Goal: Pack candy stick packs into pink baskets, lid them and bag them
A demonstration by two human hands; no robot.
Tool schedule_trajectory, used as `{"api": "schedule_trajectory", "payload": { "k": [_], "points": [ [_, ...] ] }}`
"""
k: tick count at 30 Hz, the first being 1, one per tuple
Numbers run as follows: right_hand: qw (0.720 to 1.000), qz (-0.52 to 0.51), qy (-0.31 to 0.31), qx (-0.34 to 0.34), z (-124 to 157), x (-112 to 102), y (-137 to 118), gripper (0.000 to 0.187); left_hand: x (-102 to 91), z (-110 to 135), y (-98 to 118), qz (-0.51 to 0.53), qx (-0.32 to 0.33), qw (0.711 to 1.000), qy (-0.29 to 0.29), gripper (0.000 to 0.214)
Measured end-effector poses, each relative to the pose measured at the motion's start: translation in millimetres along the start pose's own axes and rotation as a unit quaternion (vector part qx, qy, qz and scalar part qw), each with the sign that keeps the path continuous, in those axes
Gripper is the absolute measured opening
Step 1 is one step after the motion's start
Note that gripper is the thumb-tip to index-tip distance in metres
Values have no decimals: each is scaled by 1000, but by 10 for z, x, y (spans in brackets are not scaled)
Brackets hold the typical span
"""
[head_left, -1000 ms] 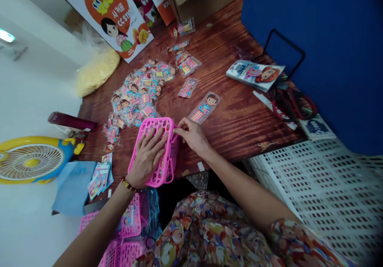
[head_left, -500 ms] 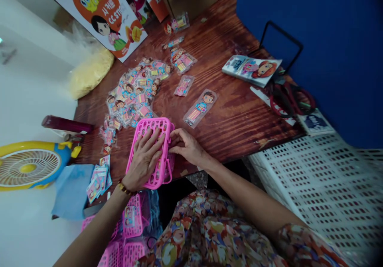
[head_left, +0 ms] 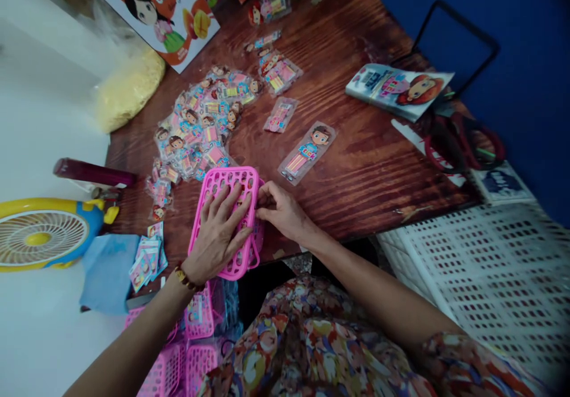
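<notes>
Presently can see pink basket [head_left: 243, 259] at near edge of the desk [head_left: 360, 165], with long axis going inward, directly under the flat, unclenched left hand [head_left: 216, 228] and just left of the bent right hand [head_left: 281, 208]; cannot tell any grasp there.

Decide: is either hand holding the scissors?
No, the scissors lie near the table's edge; left hand and right hand are at the pink basket.

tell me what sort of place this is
Likely a small packing workshop: a pile of little clear packets lies on the wooden table, a pink basket sits under the left hand, and more pink baskets show below the table's edge.
</notes>
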State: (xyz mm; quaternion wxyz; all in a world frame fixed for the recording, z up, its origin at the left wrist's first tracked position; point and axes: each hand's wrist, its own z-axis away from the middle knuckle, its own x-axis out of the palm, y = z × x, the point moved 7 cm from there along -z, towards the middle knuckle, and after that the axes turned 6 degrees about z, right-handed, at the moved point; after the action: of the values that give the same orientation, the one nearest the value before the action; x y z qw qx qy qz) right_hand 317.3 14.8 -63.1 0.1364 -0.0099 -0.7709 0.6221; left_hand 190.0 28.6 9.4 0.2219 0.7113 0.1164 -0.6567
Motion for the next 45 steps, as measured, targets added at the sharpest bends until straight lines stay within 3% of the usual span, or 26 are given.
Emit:
{"api": "schedule_trajectory", "payload": {
  "k": [4,6,10,13,17,19,25,27,29,30,33,35,40,45],
  "points": [
    [990,-120,-47,51,-5,-9,50,35,0,-16,0,-16,-6,1000,-14,61],
    [982,-145,-45,109,-77,-21,76,30,1,-15,0,-20,-5,1000,-13,60],
    [983,3,11,181,-322,-118,8,33,13,-6,-6,-23,-2,1000,-4,60],
    [979,83,14,184,-439,-144,-44,35,27,6,-13,-20,-4,1000,1,60],
    [980,37,-23,195,-448,-96,63,35,41,12,-28,-13,-10,1000,6,59],
    [983,66,-28,168,-542,-72,72,34,43,-8,-49,-13,-21,1000,14,58],
    [977,165,-16,132,-1019,61,-17,25,2,-116,-264,-23,-158,984,76,54],
    [979,177,53,86,-881,-57,-118,19,6,-140,-288,-22,-175,981,77,55],
    [980,168,102,25,-500,-176,-196,13,7,-150,-280,-23,-173,982,77,56],
    [983,158,97,9,-263,-194,-191,9,4,-150,-274,-23,-171,982,79,55],
    [996,90,-3,26,383,-32,-51,4,-8,-141,-267,-24,-173,981,84,55],
    [997,67,-37,19,626,125,-16,12,-7,-139,-271,-19,-177,981,82,54],
    [991,132,3,-7,683,335,-93,8,-8,-138,-277,-13,-177,980,92,54],
    [997,-10,-41,62,683,420,-54,20,-11,-139,-262,-20,-168,980,105,55]
  ]
}}
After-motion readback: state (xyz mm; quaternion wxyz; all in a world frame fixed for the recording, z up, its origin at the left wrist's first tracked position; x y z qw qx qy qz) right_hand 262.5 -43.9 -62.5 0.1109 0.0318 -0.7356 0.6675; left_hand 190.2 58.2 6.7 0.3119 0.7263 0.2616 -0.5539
